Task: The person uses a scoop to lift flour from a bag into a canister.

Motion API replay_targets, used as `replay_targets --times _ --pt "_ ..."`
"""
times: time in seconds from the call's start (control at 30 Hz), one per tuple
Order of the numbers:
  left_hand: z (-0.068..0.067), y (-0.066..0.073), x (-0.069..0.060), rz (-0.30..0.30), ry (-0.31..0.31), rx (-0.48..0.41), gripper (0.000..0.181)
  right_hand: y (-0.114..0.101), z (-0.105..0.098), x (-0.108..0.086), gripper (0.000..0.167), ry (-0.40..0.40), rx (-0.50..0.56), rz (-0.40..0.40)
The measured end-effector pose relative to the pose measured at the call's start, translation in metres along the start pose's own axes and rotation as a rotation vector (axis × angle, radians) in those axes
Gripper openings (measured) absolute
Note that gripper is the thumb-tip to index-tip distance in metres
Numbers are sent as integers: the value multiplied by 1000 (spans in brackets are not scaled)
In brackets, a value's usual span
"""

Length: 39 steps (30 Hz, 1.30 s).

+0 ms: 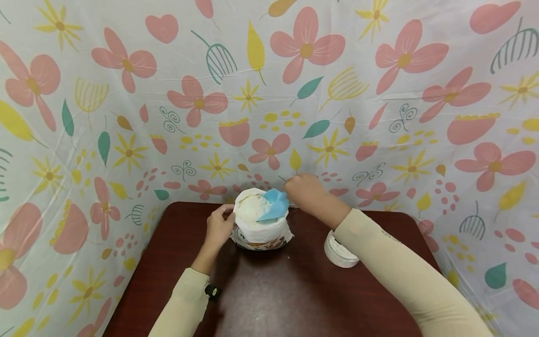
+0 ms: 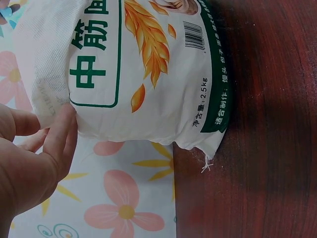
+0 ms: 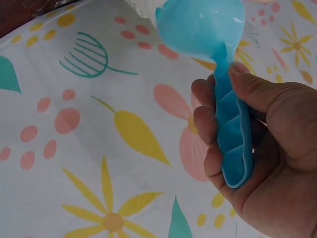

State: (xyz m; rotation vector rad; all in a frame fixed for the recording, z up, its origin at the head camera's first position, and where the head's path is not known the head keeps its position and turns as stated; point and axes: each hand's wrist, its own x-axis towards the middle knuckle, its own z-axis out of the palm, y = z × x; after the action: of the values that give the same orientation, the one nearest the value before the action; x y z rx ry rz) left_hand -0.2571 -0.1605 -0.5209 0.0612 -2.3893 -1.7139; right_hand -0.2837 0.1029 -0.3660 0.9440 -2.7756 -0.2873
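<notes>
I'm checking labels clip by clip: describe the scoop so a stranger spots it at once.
On the dark red table stands an open white bag. At its mouth, the right hand holds the scoop. It is plain light blue, unlike the white bag and whitish tub.

In front of the flour bag, the tabletop leaves a broad passage toward the person. The left hand blocks the bag's left side, the blue scoop and right hand its upper right, the patterned sheet its back; a gap separates the bag from the white tub to its right.
</notes>
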Motion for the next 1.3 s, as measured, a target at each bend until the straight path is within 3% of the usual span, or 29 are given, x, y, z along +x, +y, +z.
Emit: replay_targets --times 0.13,0.33,0.57,0.93,1.3 --pt "0 -1 1 -4 -1 -1 23 5 0 -7 2 68 14 -56" --pt "-1 0 1 -13 -2 5 23 12 3 -20 14 170 33 -102" --pt "-2 -1 0 -22 -5 -3 25 21 28 -32 20 353 107 -169" --pt "-3 -1 -1 -28 -15 2 26 27 57 -59 32 384 400 -30" --pt "0 -1 0 -13 -7 -1 25 26 83 -77 32 464 472 33"
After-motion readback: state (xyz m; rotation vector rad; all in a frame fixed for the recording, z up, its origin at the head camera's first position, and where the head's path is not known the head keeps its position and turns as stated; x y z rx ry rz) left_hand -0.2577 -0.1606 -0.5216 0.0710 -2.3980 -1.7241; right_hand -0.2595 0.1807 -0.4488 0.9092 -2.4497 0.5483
